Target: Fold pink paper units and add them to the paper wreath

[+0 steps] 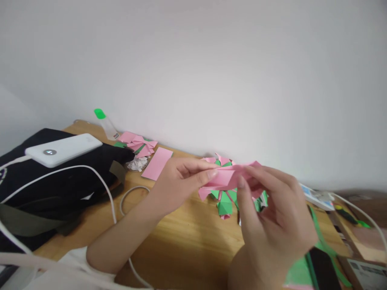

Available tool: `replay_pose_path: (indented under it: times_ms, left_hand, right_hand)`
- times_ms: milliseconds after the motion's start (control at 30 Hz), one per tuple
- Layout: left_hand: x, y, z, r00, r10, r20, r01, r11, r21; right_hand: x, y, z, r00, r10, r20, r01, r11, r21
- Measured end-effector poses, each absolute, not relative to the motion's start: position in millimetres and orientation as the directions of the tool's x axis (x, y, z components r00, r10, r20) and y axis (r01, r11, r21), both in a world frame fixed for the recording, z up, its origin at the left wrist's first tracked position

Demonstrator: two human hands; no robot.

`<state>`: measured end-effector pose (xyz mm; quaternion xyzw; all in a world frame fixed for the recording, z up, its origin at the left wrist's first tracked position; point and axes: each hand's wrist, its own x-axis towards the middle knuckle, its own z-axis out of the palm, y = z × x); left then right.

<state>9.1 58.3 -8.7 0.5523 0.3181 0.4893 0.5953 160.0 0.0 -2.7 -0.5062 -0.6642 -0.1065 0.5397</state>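
Both hands hold a piece of folded pink paper (pixel 225 178) above the table. My left hand (pixel 184 181) pinches its left end between thumb and fingers. At the right end, my right hand (pixel 272 209) grips the paper, its thumb in front and its fingers behind. Below and behind the paper lies a green and pink folded-paper piece (pixel 224 206), partly hidden by the paper and my right hand.
To the left, a white power bank (pixel 65 149) with a cable rests on a black bag (pixel 60 189). Pink sheets (pixel 157 163), folded pink pieces (pixel 140 144) and a green-capped glue bottle (pixel 105 124) stand near the wall. A power strip (pixel 316 196) and dark phone (pixel 323 268) lie right.
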Motion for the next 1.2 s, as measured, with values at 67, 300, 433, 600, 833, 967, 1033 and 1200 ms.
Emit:
replay_pose_path:
  times_ms: [67, 300, 433, 600, 833, 967, 1033, 1200]
  left_hand:
    - [9.2, 57.4, -7.1, 0.337, 0.925, 0.174, -0.231, -0.098, 0.968]
    - [8.6, 57.1, -6.1, 0.357, 0.923, 0.142, -0.208, -0.070, 0.976]
    - [7.9, 57.2, -6.3, 0.352, 0.923, 0.153, -0.157, -0.103, 0.982]
    - [6.6, 59.0, -7.0, 0.355, 0.918, 0.179, -0.081, -0.161, 0.984]
    - [4.6, 56.1, -6.9, 0.401, 0.892, 0.210, -0.074, -0.197, 0.978]
    - [5.6, 54.0, -8.1, 0.389, 0.894, 0.221, -0.161, -0.171, 0.972]
    - [7.1, 53.7, -9.4, 0.396, 0.897, 0.199, -0.226, -0.115, 0.967]
    - [9.8, 53.0, -12.1, 0.434, 0.885, 0.169, -0.251, -0.061, 0.966]
  right_hand:
    - [159.9, 1.2, -1.2, 0.062, 0.572, 0.818, 0.811, 0.449, -0.375]
    - [159.0, 4.7, 4.5, -0.018, 0.618, 0.786, 0.822, 0.457, -0.341]
    - [159.7, 4.9, 4.1, -0.023, 0.631, 0.775, 0.819, 0.457, -0.348]
    - [160.0, 2.8, 4.6, 0.019, 0.671, 0.742, 0.805, 0.430, -0.409]
    - [159.6, -1.1, -1.1, 0.167, 0.748, 0.643, 0.659, 0.400, -0.637]
    - [158.8, -1.9, -5.1, 0.233, 0.770, 0.595, 0.550, 0.400, -0.733]
    - [158.4, -2.3, -5.2, 0.255, 0.768, 0.587, 0.531, 0.396, -0.749]
    - [157.1, -3.0, -2.9, 0.292, 0.781, 0.552, 0.531, 0.348, -0.773]
